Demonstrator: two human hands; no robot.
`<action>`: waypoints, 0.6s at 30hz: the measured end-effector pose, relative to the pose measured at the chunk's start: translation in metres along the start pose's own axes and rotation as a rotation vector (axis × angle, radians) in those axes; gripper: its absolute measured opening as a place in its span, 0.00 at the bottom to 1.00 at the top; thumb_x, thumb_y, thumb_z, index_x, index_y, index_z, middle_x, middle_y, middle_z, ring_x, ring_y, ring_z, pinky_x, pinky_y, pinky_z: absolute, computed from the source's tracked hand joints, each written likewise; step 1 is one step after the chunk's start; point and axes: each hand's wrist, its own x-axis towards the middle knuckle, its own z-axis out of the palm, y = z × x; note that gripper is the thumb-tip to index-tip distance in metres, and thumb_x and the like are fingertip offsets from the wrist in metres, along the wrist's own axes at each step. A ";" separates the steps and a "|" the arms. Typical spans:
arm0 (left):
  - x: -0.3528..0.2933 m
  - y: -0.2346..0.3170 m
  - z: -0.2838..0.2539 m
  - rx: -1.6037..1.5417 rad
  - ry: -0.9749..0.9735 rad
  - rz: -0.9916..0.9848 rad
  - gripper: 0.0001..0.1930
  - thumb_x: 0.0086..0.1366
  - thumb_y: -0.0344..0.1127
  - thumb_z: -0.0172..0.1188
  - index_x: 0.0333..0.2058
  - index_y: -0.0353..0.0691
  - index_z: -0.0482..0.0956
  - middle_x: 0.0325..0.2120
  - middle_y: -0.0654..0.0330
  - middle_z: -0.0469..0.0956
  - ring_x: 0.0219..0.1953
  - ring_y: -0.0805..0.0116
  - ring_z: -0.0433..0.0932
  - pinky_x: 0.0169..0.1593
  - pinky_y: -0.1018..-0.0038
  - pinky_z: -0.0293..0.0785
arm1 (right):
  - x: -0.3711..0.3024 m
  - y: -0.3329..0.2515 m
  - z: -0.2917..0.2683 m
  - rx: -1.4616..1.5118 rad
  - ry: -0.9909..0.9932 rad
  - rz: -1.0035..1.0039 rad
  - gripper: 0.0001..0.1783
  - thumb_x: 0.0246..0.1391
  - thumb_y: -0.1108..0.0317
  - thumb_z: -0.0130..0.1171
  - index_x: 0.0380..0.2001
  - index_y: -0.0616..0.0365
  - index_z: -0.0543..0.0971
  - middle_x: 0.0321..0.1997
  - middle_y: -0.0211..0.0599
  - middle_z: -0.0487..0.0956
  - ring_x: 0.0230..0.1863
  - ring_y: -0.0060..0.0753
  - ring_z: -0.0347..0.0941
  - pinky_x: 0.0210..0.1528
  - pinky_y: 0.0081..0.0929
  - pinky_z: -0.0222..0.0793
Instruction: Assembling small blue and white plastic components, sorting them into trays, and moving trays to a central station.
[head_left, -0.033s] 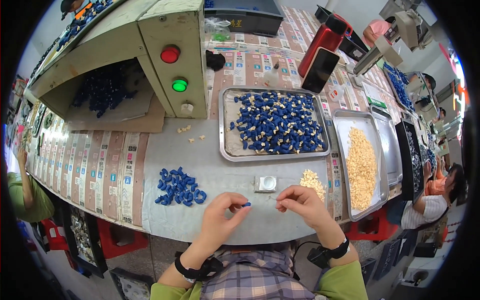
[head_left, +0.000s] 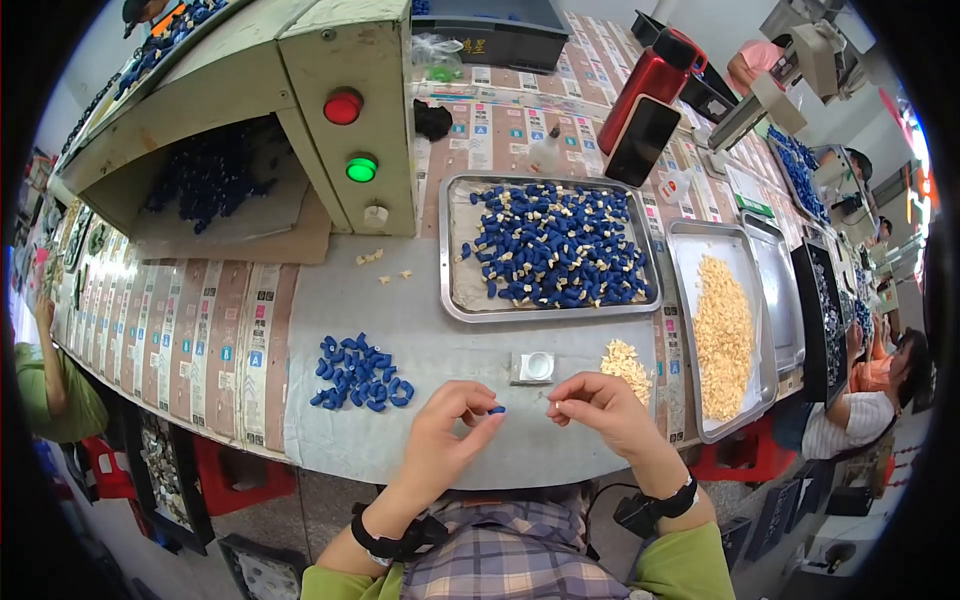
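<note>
Between the thumb and fingers of my left hand (head_left: 446,432) is a small blue piece (head_left: 497,409), mostly covered by the fingertips. My right hand (head_left: 606,408) is closed in a pinch a short way to its right; a tiny pale thing shows at its fingertips, too small to name. Just beyond the hands sits a small block with a round white dish (head_left: 539,366). A loose heap of blue curved pieces (head_left: 360,372) lies to the left of my left hand. Past my right hand is a small pile of cream-coloured pieces (head_left: 625,367).
A metal tray (head_left: 450,290) of blue pieces with cream bits stands beyond the dish. To its right, another tray (head_left: 687,300) holds cream pieces. A machine (head_left: 350,60) with red and green buttons stands far left. A red bottle (head_left: 640,85) and a phone (head_left: 643,140) stand behind.
My right hand has shifted very slightly left, toward my left hand. The blue piece stays in my left fingertips. Otherwise the scene looks the same.
</note>
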 end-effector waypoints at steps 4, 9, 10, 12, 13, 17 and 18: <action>-0.007 -0.017 0.002 -0.272 0.025 -0.165 0.04 0.57 0.27 0.57 0.32 0.35 0.73 0.29 0.63 0.74 0.28 0.76 0.70 0.34 0.82 0.67 | 0.002 -0.006 0.011 0.073 0.018 0.029 0.09 0.51 0.75 0.54 0.37 0.66 0.74 0.31 0.36 0.78 0.34 0.24 0.74 0.38 0.19 0.70; -0.005 -0.018 0.000 -0.895 0.002 -0.594 0.06 0.62 0.33 0.51 0.35 0.36 0.71 0.28 0.62 0.73 0.27 0.78 0.70 0.32 0.81 0.68 | 0.007 -0.009 0.000 0.043 0.051 -0.020 0.08 0.52 0.74 0.55 0.36 0.65 0.75 0.31 0.34 0.78 0.34 0.20 0.73 0.38 0.17 0.69; -0.005 -0.019 0.000 -0.896 0.001 -0.593 0.06 0.62 0.33 0.51 0.35 0.36 0.71 0.28 0.62 0.73 0.27 0.78 0.70 0.32 0.81 0.68 | 0.008 -0.009 -0.001 -0.054 0.118 -0.087 0.07 0.52 0.74 0.55 0.34 0.65 0.76 0.31 0.33 0.78 0.34 0.19 0.73 0.37 0.16 0.68; -0.006 -0.020 0.000 -1.012 -0.005 -0.603 0.08 0.62 0.32 0.51 0.38 0.35 0.71 0.28 0.61 0.73 0.27 0.78 0.70 0.32 0.82 0.69 | 0.013 -0.006 -0.005 -0.345 0.208 -0.266 0.06 0.50 0.74 0.56 0.32 0.65 0.77 0.29 0.31 0.78 0.31 0.16 0.72 0.34 0.14 0.67; -0.005 -0.020 0.000 -1.013 -0.006 -0.601 0.08 0.62 0.32 0.51 0.38 0.35 0.71 0.28 0.61 0.73 0.27 0.78 0.70 0.32 0.82 0.69 | 0.014 -0.008 -0.004 -0.348 0.208 -0.267 0.06 0.50 0.74 0.56 0.32 0.65 0.77 0.29 0.31 0.78 0.31 0.16 0.72 0.34 0.14 0.67; -0.004 -0.015 0.001 -0.914 0.016 -0.633 0.10 0.63 0.30 0.50 0.42 0.35 0.70 0.30 0.60 0.74 0.29 0.76 0.72 0.35 0.80 0.72 | 0.019 -0.011 0.002 -0.365 0.265 -0.152 0.05 0.49 0.73 0.58 0.29 0.63 0.77 0.28 0.30 0.76 0.30 0.17 0.70 0.32 0.16 0.65; -0.003 -0.014 0.002 -0.880 0.019 -0.629 0.11 0.63 0.30 0.50 0.44 0.35 0.70 0.30 0.60 0.74 0.29 0.75 0.73 0.36 0.79 0.73 | 0.020 -0.010 0.002 -0.476 0.289 -0.166 0.04 0.48 0.73 0.58 0.28 0.62 0.77 0.27 0.30 0.75 0.30 0.19 0.70 0.31 0.18 0.64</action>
